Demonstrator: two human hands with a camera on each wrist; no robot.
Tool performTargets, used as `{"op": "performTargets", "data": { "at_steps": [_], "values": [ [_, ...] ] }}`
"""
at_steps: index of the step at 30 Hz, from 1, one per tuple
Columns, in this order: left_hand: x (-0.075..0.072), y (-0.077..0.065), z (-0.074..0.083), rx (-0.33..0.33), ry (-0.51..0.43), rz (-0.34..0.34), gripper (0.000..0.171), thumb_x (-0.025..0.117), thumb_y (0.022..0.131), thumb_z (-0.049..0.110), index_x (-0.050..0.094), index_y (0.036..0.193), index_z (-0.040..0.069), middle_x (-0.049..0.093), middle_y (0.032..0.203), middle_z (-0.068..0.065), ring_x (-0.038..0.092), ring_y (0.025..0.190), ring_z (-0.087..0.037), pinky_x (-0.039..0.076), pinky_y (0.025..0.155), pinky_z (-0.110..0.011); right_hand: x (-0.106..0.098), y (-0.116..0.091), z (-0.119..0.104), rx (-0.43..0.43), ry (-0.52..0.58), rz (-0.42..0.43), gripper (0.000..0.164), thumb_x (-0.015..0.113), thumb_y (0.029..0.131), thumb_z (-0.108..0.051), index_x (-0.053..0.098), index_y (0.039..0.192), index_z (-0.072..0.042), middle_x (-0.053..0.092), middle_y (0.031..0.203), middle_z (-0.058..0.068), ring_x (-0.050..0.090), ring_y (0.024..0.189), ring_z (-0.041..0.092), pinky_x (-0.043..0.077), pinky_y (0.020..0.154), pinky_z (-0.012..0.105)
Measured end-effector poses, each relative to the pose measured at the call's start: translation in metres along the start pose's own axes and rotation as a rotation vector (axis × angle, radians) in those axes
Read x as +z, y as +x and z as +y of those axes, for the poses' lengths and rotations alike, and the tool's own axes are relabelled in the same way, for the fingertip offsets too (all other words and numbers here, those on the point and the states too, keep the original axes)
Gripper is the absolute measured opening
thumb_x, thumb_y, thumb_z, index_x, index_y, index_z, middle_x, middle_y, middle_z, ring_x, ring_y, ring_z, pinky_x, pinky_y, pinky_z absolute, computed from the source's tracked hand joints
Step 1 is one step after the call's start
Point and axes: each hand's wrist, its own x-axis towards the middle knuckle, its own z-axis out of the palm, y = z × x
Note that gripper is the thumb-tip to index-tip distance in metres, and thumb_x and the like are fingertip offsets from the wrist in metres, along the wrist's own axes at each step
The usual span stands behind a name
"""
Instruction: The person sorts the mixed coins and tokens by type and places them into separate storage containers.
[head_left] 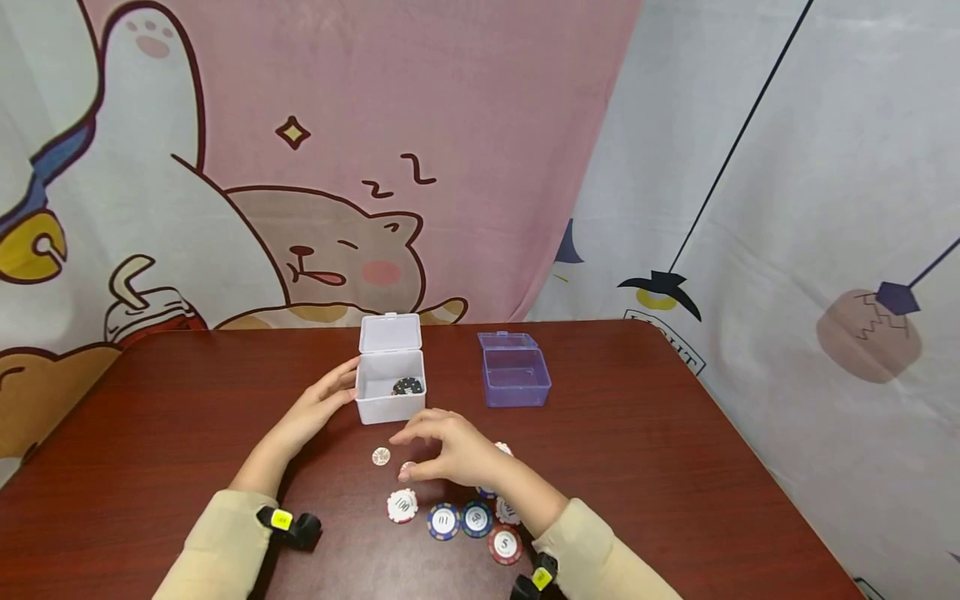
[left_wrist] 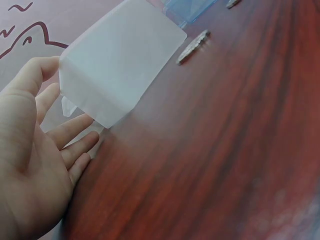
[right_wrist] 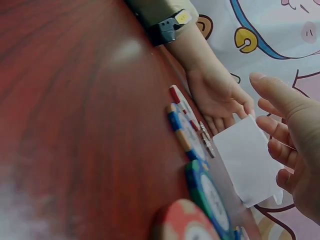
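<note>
A white plastic box (head_left: 391, 408) stands with its lid up, dark poker chips (head_left: 407, 386) inside. My left hand (head_left: 318, 408) is at its left side, fingertips touching the wall; in the left wrist view the thumb (left_wrist: 42, 67) lies against the box's edge. Just in front of the box, my right hand (head_left: 450, 450) hovers above the table, its thumb and fingers apart with nothing between them. Two small pale discs (head_left: 381, 456) lie near its fingertips, one partly behind the thumb. Closer to me is a white 100 chip (head_left: 402, 506).
Right of the white box stands an open purple translucent box (head_left: 516, 383). Blue chips (head_left: 443, 522), a green-and-blue chip (head_left: 476, 520) and a red 5 chip (head_left: 505, 544) lie under and before the right forearm. A printed cloth (head_left: 495, 167) hangs behind the table (head_left: 675, 467).
</note>
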Motion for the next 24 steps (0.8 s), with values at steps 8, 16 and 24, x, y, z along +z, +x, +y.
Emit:
{"op": "performTargets", "data": {
  "at_steps": [8, 16, 24],
  "values": [
    [0.000, 0.000, -0.001, 0.000, 0.000, -0.001, 0.055, 0.052, 0.098, 0.016, 0.032, 0.150, 0.012, 0.040, 0.144, -0.024, 0.038, 0.129, -0.040, 0.025, 0.102, -0.060, 0.006, -0.007, -0.001, 0.014, -0.029, -0.088, 0.041, 0.083, 0.076, -0.024, 0.071, 0.113, -0.012, 0.065, 0.102, -0.004, 0.054, 0.085, 0.010, 0.041, 0.074, 0.019],
    [0.000, 0.000, 0.000, 0.004, -0.002, 0.004, 0.055, 0.053, 0.098, 0.015, 0.033, 0.150, 0.012, 0.041, 0.143, -0.024, 0.038, 0.129, -0.039, 0.026, 0.102, -0.058, 0.010, -0.012, 0.000, 0.007, -0.020, -0.143, 0.043, 0.083, 0.075, -0.023, 0.071, 0.115, -0.012, 0.065, 0.100, -0.003, 0.055, 0.086, 0.009, 0.044, 0.073, 0.018],
    [0.000, 0.000, 0.001, 0.009, -0.010, 0.002, 0.055, 0.053, 0.098, 0.014, 0.033, 0.150, 0.011, 0.041, 0.143, -0.024, 0.038, 0.129, -0.039, 0.026, 0.102, -0.058, 0.016, -0.015, -0.001, 0.028, -0.074, -0.171, 0.042, 0.083, 0.074, -0.030, 0.072, 0.113, -0.016, 0.064, 0.100, -0.010, 0.054, 0.090, 0.001, 0.041, 0.077, 0.016]
  ]
}}
